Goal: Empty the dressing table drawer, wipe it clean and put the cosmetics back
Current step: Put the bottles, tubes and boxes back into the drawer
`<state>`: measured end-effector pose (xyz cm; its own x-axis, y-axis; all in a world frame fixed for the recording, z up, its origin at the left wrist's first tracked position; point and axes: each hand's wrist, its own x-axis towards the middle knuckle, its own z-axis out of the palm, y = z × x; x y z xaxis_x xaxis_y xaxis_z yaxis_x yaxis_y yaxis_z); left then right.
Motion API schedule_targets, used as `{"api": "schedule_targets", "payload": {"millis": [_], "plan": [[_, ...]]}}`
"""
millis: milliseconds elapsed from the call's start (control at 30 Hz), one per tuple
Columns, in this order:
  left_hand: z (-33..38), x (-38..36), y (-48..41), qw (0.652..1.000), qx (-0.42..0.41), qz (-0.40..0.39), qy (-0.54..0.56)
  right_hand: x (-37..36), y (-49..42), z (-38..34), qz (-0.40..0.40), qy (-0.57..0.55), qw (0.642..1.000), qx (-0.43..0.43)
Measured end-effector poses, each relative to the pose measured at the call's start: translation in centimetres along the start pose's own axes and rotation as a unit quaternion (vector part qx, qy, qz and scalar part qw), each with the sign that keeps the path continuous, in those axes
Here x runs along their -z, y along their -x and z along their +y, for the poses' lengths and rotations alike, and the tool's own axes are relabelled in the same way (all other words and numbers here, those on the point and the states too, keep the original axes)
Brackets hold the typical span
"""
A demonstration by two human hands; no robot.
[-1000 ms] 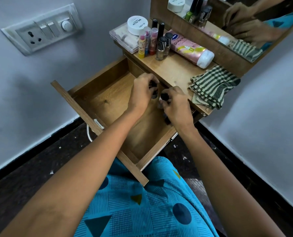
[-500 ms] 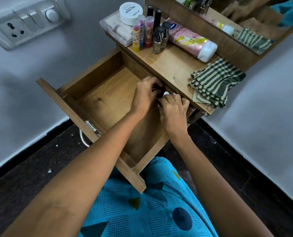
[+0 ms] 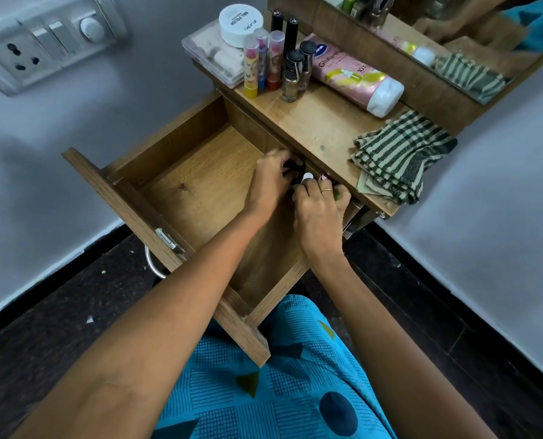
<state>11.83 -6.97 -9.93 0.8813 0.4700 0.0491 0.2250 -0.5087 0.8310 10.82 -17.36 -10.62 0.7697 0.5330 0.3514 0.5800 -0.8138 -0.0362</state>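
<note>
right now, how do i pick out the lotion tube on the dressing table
Start at the wooden tabletop under the mirror. The lotion tube lies between the upright bottles and the striped cloth. It is the only pink tube lying on its side, with a white cap.

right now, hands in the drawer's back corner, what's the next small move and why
Probably lift both handfuls onto the tabletop beside the nail polish bottles. The left hand and right hand each grip small items at the drawer's back corner; other cosmetics sit up there, and the striped cloth lies folded.
</note>
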Motion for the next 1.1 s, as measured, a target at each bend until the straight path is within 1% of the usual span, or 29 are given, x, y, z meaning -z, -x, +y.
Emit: {"api": "schedule_targets", "payload": {"millis": [200, 367, 467, 567, 667, 767, 867, 967, 1100], "plan": [[0.2, 0.4, 0.2, 1.000, 0.002, -0.003, 0.018, 0.3, 0.1, -0.1, 0.005, 0.032, 0.999, 0.005], [0.7, 1.1, 0.6, 1.000, -0.011, 0.014, 0.022, 0.5, 0.1, -0.2, 0.000, 0.038, 0.999, 0.001], [1.2, 1.9, 0.8, 0.998, -0.030, 0.036, 0.039, 1.3, -0.1, -0.3, 0.013, 0.023, 1.000, 0.005], [2.0, 3.1, 0.7, 0.993, -0.048, 0.081, 0.071, 2.5, -1.0, -0.7, 0.030, -0.010, 0.999, 0.007], [3.0, 4.8, 0.3, 0.985, -0.066, 0.137, 0.086, 4.0, -2.7, -1.3, 0.039, -0.080, 0.996, -0.002], [3.9, 6.4, -0.6, 0.974, -0.077, 0.196, 0.080, 5.8, -5.5, -1.8, 0.038, -0.175, 0.984, -0.007], [4.5, 7.9, -2.3, 0.965, -0.079, 0.242, 0.062, 7.2, -9.3, -2.3, 0.061, -0.240, 0.969, -0.022], [4.7, 8.7, -4.1, 0.963, -0.067, 0.258, 0.039, 7.7, -13.2, -2.6, 0.087, -0.262, 0.960, -0.036], [4.9, 8.9, -5.5, 0.968, -0.051, 0.244, 0.022, 7.6, -16.5, -2.4, 0.058, -0.231, 0.970, -0.039]]}}
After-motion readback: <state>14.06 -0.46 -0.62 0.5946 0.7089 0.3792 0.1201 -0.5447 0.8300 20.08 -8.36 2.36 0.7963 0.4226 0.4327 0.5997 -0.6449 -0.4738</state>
